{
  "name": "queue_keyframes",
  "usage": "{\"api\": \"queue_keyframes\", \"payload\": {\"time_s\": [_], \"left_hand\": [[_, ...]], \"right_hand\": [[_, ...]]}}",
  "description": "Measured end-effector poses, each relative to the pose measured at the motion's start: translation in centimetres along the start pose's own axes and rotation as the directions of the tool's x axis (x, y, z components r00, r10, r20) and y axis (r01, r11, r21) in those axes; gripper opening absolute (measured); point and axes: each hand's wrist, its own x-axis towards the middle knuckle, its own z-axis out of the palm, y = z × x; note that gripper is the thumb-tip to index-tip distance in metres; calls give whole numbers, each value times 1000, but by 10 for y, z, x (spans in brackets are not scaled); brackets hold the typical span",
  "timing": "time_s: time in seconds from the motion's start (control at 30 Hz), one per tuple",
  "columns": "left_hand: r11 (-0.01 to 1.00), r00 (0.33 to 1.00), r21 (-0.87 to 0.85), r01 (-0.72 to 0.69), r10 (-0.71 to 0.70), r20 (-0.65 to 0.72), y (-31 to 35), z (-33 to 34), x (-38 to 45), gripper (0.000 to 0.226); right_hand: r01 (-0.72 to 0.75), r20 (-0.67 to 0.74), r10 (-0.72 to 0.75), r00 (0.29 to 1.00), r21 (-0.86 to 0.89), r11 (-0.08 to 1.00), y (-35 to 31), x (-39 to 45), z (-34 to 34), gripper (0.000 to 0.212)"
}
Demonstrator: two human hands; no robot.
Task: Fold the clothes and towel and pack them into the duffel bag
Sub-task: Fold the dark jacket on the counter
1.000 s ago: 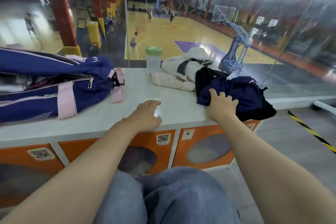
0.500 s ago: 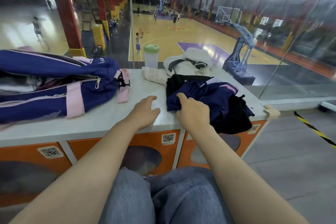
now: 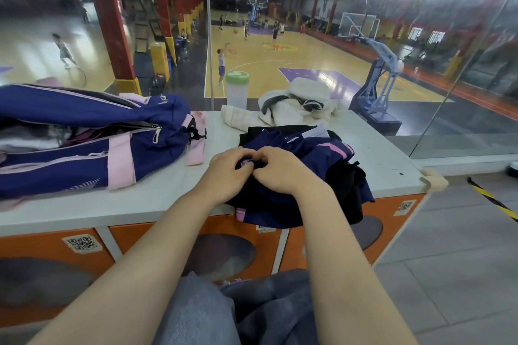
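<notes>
your left hand and right hand both pinch the navy garment, fingers clamped on it, beside the bag on the surface.

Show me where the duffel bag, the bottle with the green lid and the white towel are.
duffel bag (image 3: 84, 131): head view, on its navy side panel.
bottle (image 3: 237, 92): head view, on its clear body.
white towel (image 3: 238, 119): head view, on its rolled end.

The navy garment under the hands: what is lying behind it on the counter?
Behind the navy garment lie a rolled pale towel, a white clothing pile and a green-lidded bottle. What the white pile hides at its back cannot be seen.
</notes>
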Motion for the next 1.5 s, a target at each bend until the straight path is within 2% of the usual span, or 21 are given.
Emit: {"api": "queue_keyframes", "payload": {"time_s": [0.13,0.23,0.33,0.4,0.47,0.5,0.57,0.67,0.73,0.8,0.9,1.0,1.07,1.1,1.17,1.27,1.37,1.43,1.5], "left_hand": [[998,997,52,42,-45,60,-4,2,1,38],[989,1000,147,-20,21,-7,0,3,2,40],[971,987,184,-153,160,-24,15,4,-4,41],[950,962,156,-270,261,75,28,8,-11,44],[906,928,226,-358,317,197,37,15,-17,58],[882,919,288,-374,311,241,39,18,-18,66],[821,913,416,-391,290,285,37,24,-19,85],[760,891,482,-436,289,350,33,29,-19,101],[751,881,478,-456,305,362,30,30,-18,95],[777,883,432,-459,343,321,28,29,-16,78],[899,913,238,-368,302,274,28,22,-17,53],[974,942,13,-224,213,260,30,15,-18,13],[986,975,-152,-67,97,199,32,12,-19,18],[974,986,-227,0,38,162,32,10,-19,22],[943,995,-323,77,-53,84,35,6,-18,27],[897,991,-423,125,-132,12,41,0,-18,21],[906,993,-415,82,-110,-44,39,-4,-17,18],[929,999,-368,22,-36,-32,35,-6,-19,17],[951,998,-309,-32,45,35,27,-6,-20,22]], "right_hand": [[-36,-40,47,998,247,968,12,-1,-10,32],[5,-197,80,977,396,918,20,-7,-15,28],[-6,-420,196,886,412,911,33,-16,-29,33],[-80,-535,264,802,343,936,48,-17,-33,37],[-226,-599,336,727,254,941,62,-18,-32,44],[-294,-589,389,708,255,921,68,-17,-30,52],[-393,-484,509,711,327,859,75,-18,-26,75],[-420,-352,593,724,458,784,84,-18,-24,88],[-400,-342,576,742,464,791,90,-18,-24,82],[-353,-364,530,766,451,820,93,-19,-24,70],[-289,-395,490,777,469,835,94,-22,-26,59],[-243,-369,505,781,564,789,96,-23,-30,56],[-218,-436,456,776,493,842,97,-24,-34,47],[-163,-496,384,779,431,887,96,-25,-36,41],[18,-561,216,799,382,924,91,-30,-41,45],[156,-486,24,874,326,932,82,-33,-43,61],[100,-415,-34,909,138,985,85,-24,-39,67],[-16,-434,-12,901,-61,998,90,-18,-38,60],[-163,-470,52,881,-199,966,95,-15,-42,52]]}}
